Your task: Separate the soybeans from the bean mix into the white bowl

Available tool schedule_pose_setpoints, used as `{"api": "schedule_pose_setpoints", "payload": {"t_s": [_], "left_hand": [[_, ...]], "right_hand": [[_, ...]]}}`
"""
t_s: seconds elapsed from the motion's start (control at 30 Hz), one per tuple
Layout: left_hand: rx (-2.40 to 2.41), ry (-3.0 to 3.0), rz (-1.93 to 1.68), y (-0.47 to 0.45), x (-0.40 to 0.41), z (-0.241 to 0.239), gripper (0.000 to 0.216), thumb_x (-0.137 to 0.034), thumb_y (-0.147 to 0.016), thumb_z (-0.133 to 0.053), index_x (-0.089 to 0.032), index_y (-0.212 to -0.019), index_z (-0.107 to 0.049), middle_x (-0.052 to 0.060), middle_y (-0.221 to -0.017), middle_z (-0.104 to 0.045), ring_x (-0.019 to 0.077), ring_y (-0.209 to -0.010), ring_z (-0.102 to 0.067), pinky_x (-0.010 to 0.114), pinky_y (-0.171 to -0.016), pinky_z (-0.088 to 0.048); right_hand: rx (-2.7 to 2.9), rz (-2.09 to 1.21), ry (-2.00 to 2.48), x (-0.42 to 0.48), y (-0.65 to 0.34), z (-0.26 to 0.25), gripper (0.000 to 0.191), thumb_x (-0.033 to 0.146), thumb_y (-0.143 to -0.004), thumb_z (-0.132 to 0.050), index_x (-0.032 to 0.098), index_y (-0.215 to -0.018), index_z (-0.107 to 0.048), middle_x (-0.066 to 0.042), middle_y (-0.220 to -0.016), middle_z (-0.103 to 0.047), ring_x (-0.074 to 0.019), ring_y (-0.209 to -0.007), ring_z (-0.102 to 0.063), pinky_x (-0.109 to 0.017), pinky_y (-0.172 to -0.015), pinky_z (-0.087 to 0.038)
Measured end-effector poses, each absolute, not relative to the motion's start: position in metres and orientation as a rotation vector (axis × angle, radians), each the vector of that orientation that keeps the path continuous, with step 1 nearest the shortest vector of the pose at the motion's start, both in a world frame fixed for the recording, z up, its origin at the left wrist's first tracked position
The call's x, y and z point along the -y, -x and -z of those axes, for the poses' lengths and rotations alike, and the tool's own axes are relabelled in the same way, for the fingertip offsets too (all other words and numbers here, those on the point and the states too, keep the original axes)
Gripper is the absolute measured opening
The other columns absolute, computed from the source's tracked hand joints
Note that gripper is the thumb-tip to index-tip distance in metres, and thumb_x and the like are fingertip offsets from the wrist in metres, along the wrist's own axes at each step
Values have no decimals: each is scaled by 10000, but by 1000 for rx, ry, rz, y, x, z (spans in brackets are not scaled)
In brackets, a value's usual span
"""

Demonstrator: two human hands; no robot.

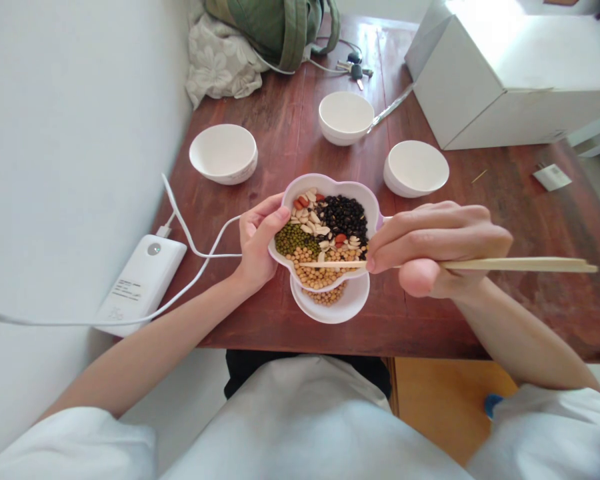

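1. Left: a white power bank lies on the reddish-brown desk. Farther off and a little right stands the left bowl, white and upright.
2. The left hand grips the left side of the dish, thumb at the rim, its other fingers partly hidden behind it.
3. Centre: the dish, scalloped with a pale purple rim. Green beans sit at left, peanuts far left, black beans far right, yellow beans near. It looks about as wide as deep, with no clear long axis.
4. The near bowl shows partly from under the dish's near edge, with more yellow beans inside; I cannot tell whether the two touch.
5. Likely trouble: a slackening left grip could tip the dish and pour mixed beans over its near rim. Round, smooth beans might also slip from the tips and roll across the desk.
6. Beyond the dish stands the far bowl; right of that, the right bowl.
7. The chopsticks run left to right, almost level, tips pointing left over the yellow beans, thick ends right. Any gap between the tips is too fine to tell.
8. The right hand is curled around the chopsticks.
9. Far right: a white box.
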State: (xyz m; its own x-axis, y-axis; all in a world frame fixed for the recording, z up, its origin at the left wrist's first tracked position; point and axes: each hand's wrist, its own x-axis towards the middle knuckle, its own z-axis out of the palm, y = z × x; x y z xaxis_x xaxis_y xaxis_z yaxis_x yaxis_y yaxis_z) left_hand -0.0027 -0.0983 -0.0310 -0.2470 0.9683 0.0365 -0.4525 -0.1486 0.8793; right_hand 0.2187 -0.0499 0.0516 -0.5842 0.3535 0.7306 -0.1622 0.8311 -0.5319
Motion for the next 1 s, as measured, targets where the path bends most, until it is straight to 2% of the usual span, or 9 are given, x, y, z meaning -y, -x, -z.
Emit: {"api": "schedule_pose_setpoints", "payload": {"t_s": [0.33, 0.5, 0.6, 0.77, 1.0], "left_hand": [[-951, -808, -1635, 3, 99, 32, 249, -409, -877, -805, -198, -1000, -848, 75, -931, -834, 284, -967, -802, 347, -774, -648], [-929, -813, -1640, 3, 99, 33, 278, -414, -884, -795, -188, -1037, -846, 78, -937, -832, 263, -890, -796, 329, -730, -630], [-953, -806, -1637, 3, 99, 32, 284, -428, -876, -797, -188, -1022, -841, 80, -937, -826, 270, -925, -790, 332, -744, -632], [-954, -797, -1650, 3, 98, 32, 286, -437, -856, -816, -174, -967, -825, 80, -885, -802, 268, -904, -782, 346, -771, -633], [-940, -801, -1651, 3, 98, 32, 276, -433, -861, -817, -183, -979, -827, 64, -873, -799, 235, -810, -761, 327, -724, -604]], "right_hand": [[2115, -793, 152, 51, -219, -56, 495, 470, -1069, -582, 163, -704, -717, -29, -684, -739, -106, -633, -732, -216, -563, -571], [2095, -828, 124, 50, -219, -55, 461, 447, -1055, -604, 150, -721, -711, -22, -703, -734, -91, -659, -723, -190, -580, -558], [2078, -844, 88, 49, -219, -54, 438, 442, -1036, -641, 156, -712, -714, -14, -706, -742, -88, -644, -721, -187, -564, -544], [2092, -870, 87, 47, -220, -56, 457, 467, -1035, -637, 164, -703, -719, -11, -704, -748, -83, -634, -726, -184, -556, -534], [2087, -889, 71, 45, -221, -57, 490, 485, -1033, -625, 158, -675, -692, -16, -679, -736, -90, -623, -731, -193, -556, -545]]}}
